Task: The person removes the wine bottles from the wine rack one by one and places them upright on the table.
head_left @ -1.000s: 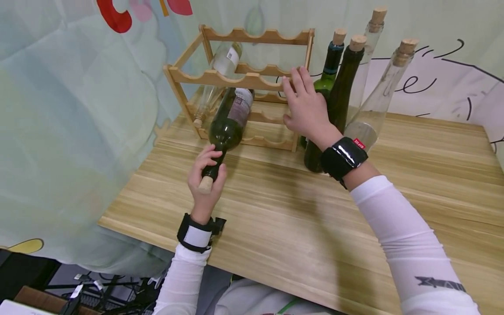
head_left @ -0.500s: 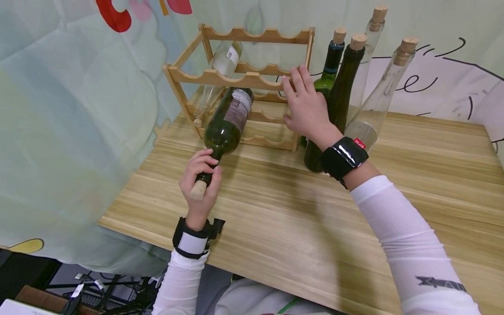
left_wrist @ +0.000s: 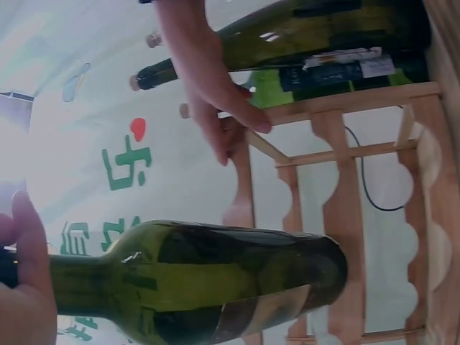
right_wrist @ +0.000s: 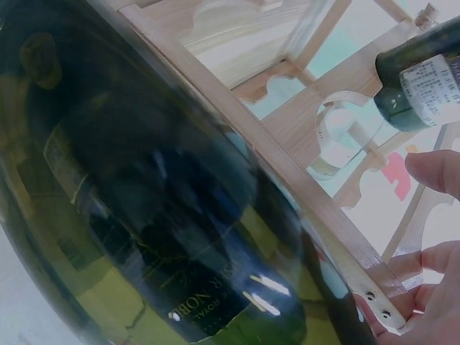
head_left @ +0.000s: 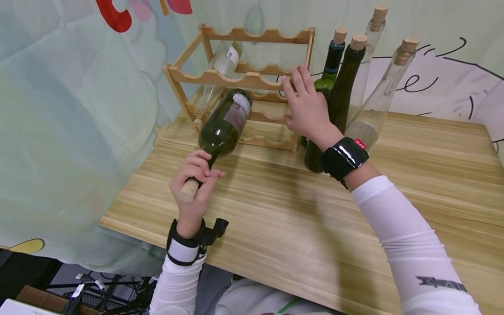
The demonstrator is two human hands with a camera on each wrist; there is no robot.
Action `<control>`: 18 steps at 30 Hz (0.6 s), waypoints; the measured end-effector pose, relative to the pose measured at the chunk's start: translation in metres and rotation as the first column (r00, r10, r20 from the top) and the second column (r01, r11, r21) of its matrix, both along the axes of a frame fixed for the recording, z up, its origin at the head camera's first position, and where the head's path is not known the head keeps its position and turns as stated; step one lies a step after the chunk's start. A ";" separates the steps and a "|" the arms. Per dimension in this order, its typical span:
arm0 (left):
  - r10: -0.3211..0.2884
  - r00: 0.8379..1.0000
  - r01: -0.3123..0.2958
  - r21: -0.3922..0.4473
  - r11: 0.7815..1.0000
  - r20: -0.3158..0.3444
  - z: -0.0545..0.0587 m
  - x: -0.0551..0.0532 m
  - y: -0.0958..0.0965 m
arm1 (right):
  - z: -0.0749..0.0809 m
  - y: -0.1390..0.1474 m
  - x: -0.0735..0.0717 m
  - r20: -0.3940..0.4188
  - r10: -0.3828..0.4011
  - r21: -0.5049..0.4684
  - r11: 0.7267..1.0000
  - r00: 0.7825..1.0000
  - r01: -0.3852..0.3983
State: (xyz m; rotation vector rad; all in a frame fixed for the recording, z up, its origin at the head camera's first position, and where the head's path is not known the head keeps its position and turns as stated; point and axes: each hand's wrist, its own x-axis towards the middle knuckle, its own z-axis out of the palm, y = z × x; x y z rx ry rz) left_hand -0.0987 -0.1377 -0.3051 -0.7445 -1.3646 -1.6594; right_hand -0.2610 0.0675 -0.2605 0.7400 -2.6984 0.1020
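Observation:
In the head view my left hand [head_left: 193, 183] grips the neck of a dark green wine bottle [head_left: 222, 127], its cork pointing toward me. The bottle tilts, with its labelled base at the front of the wooden wine rack [head_left: 232, 79], below the upper front rail. The left wrist view shows the same wine bottle [left_wrist: 230, 280] with its base overlapping the rack's bars. My right hand [head_left: 309, 107] holds the rack's right front corner; in the right wrist view its fingers [right_wrist: 438, 287] curl at the screwed rack end, thumb apart.
A clear corked bottle [head_left: 226, 61] lies in the rack's left side. Several corked bottles stand right of the rack, including a dark one [head_left: 342, 96] beside my right hand and a clear one [head_left: 378, 105]. The wooden table [head_left: 283, 210] ends at a front edge near my body.
My left hand has moved left and toward me with the wine bottle, whose base has come out from under the rack's front rail. My right hand has stayed still.

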 end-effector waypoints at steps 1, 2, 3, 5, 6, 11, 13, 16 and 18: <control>-0.008 1.000 0.008 0.013 1.000 -0.006 0.003 0.001 0.000 | 0.000 0.000 0.000 0.001 0.000 0.000 1.000 1.000 0.000; -0.010 1.000 0.011 0.025 1.000 -0.013 0.005 0.002 0.000 | 0.000 0.000 0.000 0.002 0.000 0.000 1.000 1.000 0.000; -0.018 1.000 0.018 0.043 0.999 -0.014 0.007 0.003 0.000 | 0.000 0.000 0.000 0.006 -0.002 0.001 1.000 1.000 0.002; -0.027 1.000 0.028 0.075 0.997 -0.010 0.013 0.004 0.000 | 0.001 0.001 0.000 0.012 -0.006 0.002 1.000 1.000 0.006; -0.030 1.000 0.030 0.090 0.995 -0.004 0.015 0.003 0.000 | 0.002 0.002 0.000 0.016 -0.008 0.005 1.000 1.000 0.008; -0.050 0.999 0.047 0.137 0.989 0.020 0.028 0.005 0.000 | 0.004 0.004 0.000 0.066 -0.014 0.017 1.000 0.998 0.013; -0.065 0.998 0.064 0.136 0.989 0.001 0.033 0.009 0.001 | 0.002 0.003 0.004 0.103 0.013 0.011 1.000 0.995 -0.014; -0.120 0.991 0.127 0.126 0.984 -0.061 0.040 0.017 0.004 | -0.007 -0.003 0.018 0.143 0.158 -0.044 0.987 0.977 -0.154; -0.168 0.981 0.178 0.105 0.978 -0.098 0.042 0.023 0.005 | -0.017 -0.009 0.031 0.123 0.307 -0.122 0.948 0.944 -0.292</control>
